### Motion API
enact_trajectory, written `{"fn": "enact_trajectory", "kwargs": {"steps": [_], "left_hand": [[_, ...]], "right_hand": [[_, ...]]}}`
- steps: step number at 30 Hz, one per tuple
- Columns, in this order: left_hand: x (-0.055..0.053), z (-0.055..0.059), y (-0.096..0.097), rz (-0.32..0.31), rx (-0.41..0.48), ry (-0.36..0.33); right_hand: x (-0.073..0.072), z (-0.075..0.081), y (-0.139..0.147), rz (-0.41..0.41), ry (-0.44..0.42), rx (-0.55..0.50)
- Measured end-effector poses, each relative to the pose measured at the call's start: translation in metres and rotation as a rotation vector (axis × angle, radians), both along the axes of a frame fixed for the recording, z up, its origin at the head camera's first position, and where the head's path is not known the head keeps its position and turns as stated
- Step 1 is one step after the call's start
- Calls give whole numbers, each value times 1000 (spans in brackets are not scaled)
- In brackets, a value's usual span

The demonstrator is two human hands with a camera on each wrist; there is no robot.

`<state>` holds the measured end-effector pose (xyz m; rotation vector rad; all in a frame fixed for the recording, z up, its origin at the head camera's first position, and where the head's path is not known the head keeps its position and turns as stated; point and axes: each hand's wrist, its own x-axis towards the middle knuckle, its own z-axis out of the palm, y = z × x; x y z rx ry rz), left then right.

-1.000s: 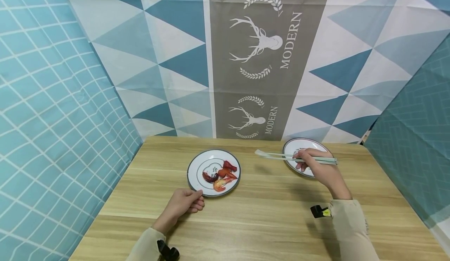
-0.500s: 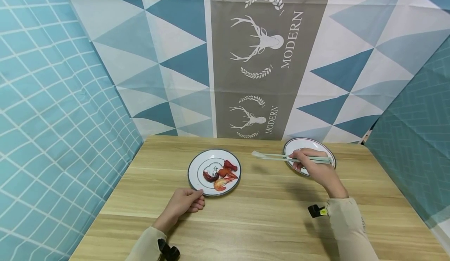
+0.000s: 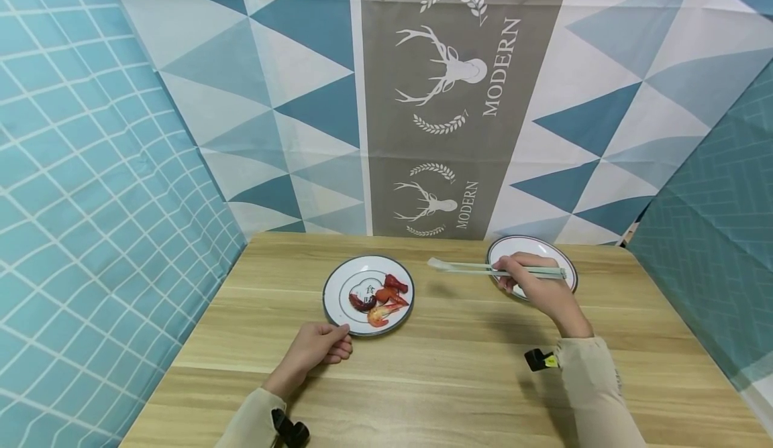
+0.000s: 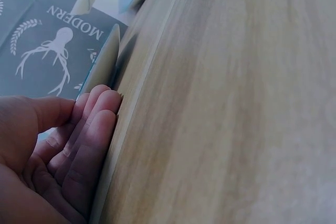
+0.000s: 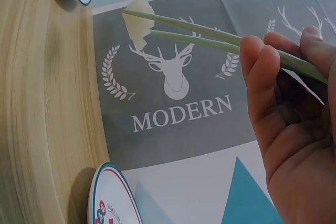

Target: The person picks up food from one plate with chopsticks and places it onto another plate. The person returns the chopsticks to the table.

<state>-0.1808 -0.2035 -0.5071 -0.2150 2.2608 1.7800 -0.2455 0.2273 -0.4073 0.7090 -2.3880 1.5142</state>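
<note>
My left hand (image 3: 341, 341) rests on the wooden table (image 3: 447, 374) and holds the near rim of a white, dark-rimmed plate (image 3: 338, 280). The plate carries several red pieces of food (image 3: 382, 298). In the left wrist view my fingers (image 4: 89, 135) lie against that rim (image 4: 103, 65). My right hand (image 3: 514, 280) grips pale green chopsticks (image 3: 474, 269) above a second plate (image 3: 534, 247). Their tips pinch a pale, thin piece of food (image 3: 436, 263) in the air between the two plates. The right wrist view shows this piece (image 5: 137, 22) between the chopsticks (image 5: 210, 32).
Patterned blue, white and grey cloth walls (image 3: 465, 99) close in the table at the back and on both sides. A black wrist camera (image 3: 539, 360) sits on my right sleeve. Bare wood lies between my arms and along the near edge.
My right hand has drifted a little to the left with the chopsticks and the pale piece. The left hand and both plates have stayed where they were.
</note>
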Motion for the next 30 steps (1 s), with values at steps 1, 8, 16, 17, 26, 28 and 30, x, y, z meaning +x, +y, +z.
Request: {"fn": "enact_trajectory", "kwargs": {"steps": [1, 8, 16, 17, 26, 28, 30], "left_hand": [[0, 0, 0, 0, -1, 1], [0, 1, 0, -3, 6, 4], [0, 0, 0, -7, 11, 11], [0, 0, 0, -10, 11, 13], [0, -1, -1, -10, 14, 14], [0, -1, -1, -9, 14, 13], [0, -1, -1, -8, 14, 12]], "right_hand": [[0, 0, -1, 4, -4, -6], [-3, 0, -8, 27, -37, -29], [-5, -2, -16, 58, -12, -33], [-5, -2, -17, 65, -4, -34], [-10, -6, -25, 96, -18, -34], [-10, -6, -27, 82, -19, -19], [-11, -7, -29, 68, -25, -9]]}}
